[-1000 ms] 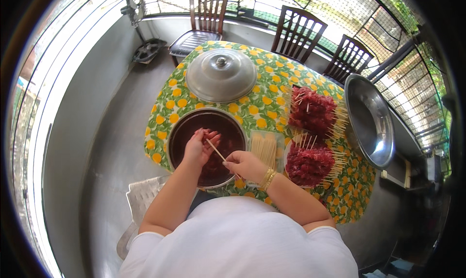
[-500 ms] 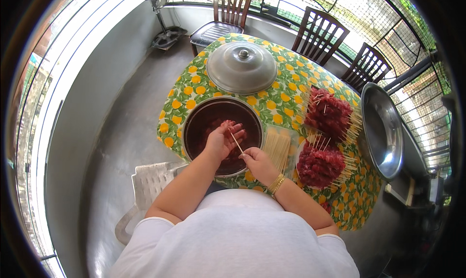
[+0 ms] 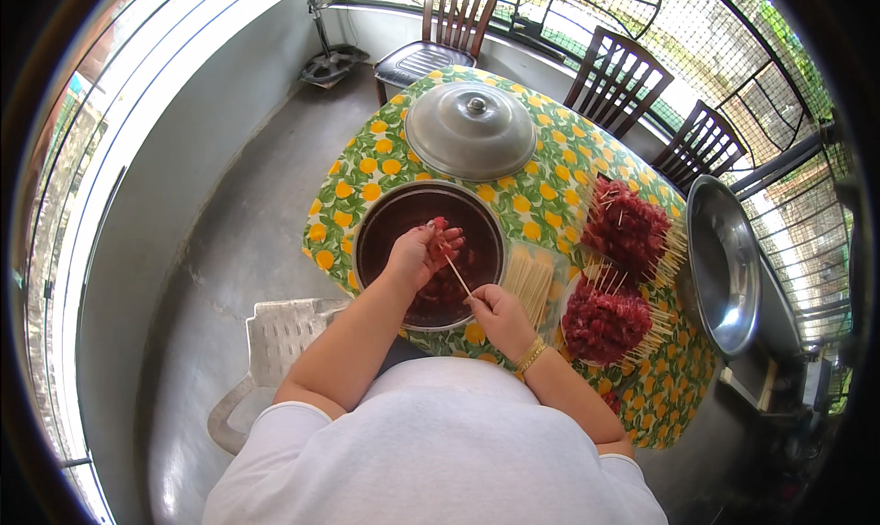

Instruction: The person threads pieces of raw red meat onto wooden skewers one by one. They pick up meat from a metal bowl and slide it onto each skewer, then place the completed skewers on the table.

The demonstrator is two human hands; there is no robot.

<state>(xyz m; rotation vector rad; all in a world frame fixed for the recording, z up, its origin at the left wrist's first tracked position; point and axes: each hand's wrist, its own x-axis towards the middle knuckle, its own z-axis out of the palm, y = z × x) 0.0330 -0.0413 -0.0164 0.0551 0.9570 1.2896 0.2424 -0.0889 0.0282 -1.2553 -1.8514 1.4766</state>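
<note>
My left hand point(image 3: 418, 255) is palm up over a deep pot point(image 3: 374, 229), its fingers curled around a small piece of red meat point(image 3: 440, 222). A thin wooden skewer point(image 3: 457, 275) runs from that hand to my right hand point(image 3: 500, 315), which pinches its lower end. Whether the tip has pierced the meat is hidden by my left fingers. More dark red meat in liquid lies inside the pot. Just right of the pot is a bundle of bare skewers point(image 3: 529, 282) on clear plastic. Further right sit two heaps of skewered meat, a far one point(image 3: 628, 217) and a near one point(image 3: 607, 323).
Beyond the pot a domed metal lid point(image 3: 470, 132) rests on the lemon-patterned tablecloth point(image 3: 371, 172). A large metal basin point(image 3: 721, 264) leans at the table's right edge. Wooden chairs point(image 3: 619, 77) line the far side; a white plastic chair point(image 3: 291, 334) is at my left, a fan point(image 3: 327, 62) far left.
My left hand has turned and risen slightly, and red meat now shows at its fingertips. The right hand still pinches the skewer. The whole view has shifted a little.
</note>
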